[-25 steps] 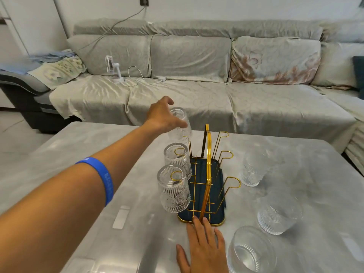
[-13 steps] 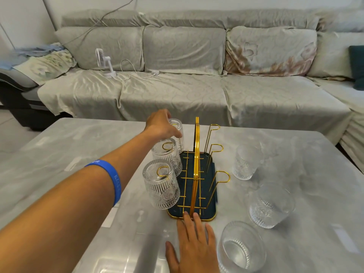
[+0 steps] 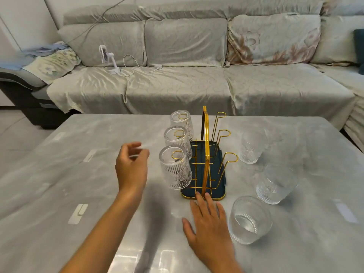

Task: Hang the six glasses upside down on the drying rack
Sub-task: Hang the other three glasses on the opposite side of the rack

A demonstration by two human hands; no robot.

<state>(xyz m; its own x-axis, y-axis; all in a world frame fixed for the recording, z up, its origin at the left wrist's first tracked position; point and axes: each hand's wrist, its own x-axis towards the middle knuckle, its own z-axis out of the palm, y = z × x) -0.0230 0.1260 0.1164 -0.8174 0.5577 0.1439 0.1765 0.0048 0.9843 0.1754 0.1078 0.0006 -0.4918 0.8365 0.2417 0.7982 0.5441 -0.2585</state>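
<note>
1. The left hand (image 3: 131, 168) is held just above the table (image 3: 59, 174), left of the rack, fingers loosely curled and open, nothing gripped.
2. Three glasses are hung upside down on the left-side hooks of the drying rack (image 3: 204, 164): near glass (image 3: 175, 170), middle glass (image 3: 177, 141), far glass (image 3: 181, 123).
3. The right hand (image 3: 208, 223) is laid flat on the table, fingers spread and open, fingertips (image 3: 200, 198) touching the rack's front edge.
4. Three empty hooks (image 3: 229, 157) can be seen on the right side.
5. Three more glasses are left upright on the table, right of the rack: front one (image 3: 249, 219), middle one (image 3: 275, 184), back one (image 3: 252, 147).
</note>
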